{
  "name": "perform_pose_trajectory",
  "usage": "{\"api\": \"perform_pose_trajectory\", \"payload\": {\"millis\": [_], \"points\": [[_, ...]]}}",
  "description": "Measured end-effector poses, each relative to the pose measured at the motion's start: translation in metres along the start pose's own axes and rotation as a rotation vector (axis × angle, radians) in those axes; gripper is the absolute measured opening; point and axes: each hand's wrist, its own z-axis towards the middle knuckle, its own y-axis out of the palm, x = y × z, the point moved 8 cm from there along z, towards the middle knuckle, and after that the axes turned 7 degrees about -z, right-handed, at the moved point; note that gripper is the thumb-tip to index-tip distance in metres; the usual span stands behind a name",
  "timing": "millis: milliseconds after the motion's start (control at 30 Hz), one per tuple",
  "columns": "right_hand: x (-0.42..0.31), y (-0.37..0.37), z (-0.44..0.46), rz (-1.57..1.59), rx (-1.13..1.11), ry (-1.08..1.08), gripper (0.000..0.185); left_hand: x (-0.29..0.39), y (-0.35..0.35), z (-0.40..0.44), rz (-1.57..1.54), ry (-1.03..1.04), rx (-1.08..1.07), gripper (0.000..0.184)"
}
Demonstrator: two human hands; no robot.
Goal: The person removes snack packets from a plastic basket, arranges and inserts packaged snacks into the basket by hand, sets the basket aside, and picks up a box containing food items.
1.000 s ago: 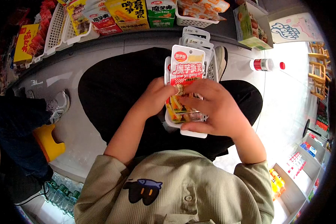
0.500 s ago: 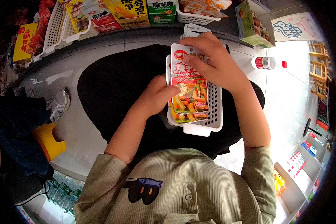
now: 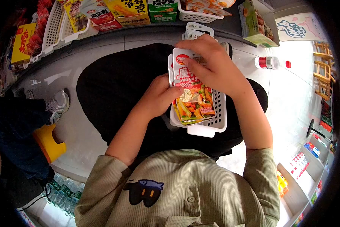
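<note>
A white plastic basket sits on my lap, with a stack of snack packets in its left part. The top snack packet has a white and red header and a picture of orange and green food. My right hand grips this packet by its upper part, thumb on the front. At the left edge, my left hand has its thumb over the packet and its other fingers hidden beside the basket. More white-topped packets stick up at the basket's far end.
A dark shelf ahead holds snack boxes and white baskets. A bottle lies on the floor to the right. At left are another person's shoe, a yellow stool and bottled water.
The top packet has slid down toward me and tilted slightly, now covering the lower packet that showed beneath it. My right hand has moved slightly down with it; the left has barely moved.
</note>
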Motion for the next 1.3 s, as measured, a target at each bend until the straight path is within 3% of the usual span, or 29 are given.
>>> {"api": "perform_pose_trajectory", "payload": {"millis": [300, 400, 533, 600, 700, 1000, 1300], "points": [[0.008, 0.005, -0.006, 0.047, -0.086, 0.080, 0.025, -0.002, -0.001, 0.003, 0.052, 0.056, -0.028, 0.036], [0.007, -0.012, -0.007, 0.083, -0.017, 0.076, 0.022, -0.002, -0.004, 0.005, 0.035, 0.072, 0.024, 0.036], [0.020, -0.038, -0.009, 0.173, -0.039, 0.125, 0.013, 0.001, -0.006, 0.007, 0.135, 0.133, 0.057, 0.035], [0.024, -0.045, -0.013, 0.159, -0.042, 0.151, 0.009, 0.010, -0.001, 0.007, 0.326, 0.230, -0.011, 0.031], [0.025, -0.034, -0.019, 0.163, -0.215, 0.209, 0.010, 0.010, -0.001, 0.007, 0.349, 0.180, -0.020, 0.026], [-0.004, -0.012, -0.019, -0.318, -0.277, 0.167, 0.013, 0.015, 0.001, 0.004, 0.323, 0.246, 0.015, 0.011], [-0.002, 0.027, -0.037, -0.247, -0.334, 0.180, 0.013, 0.007, -0.002, 0.004, 0.225, 0.181, -0.014, 0.007]]}}
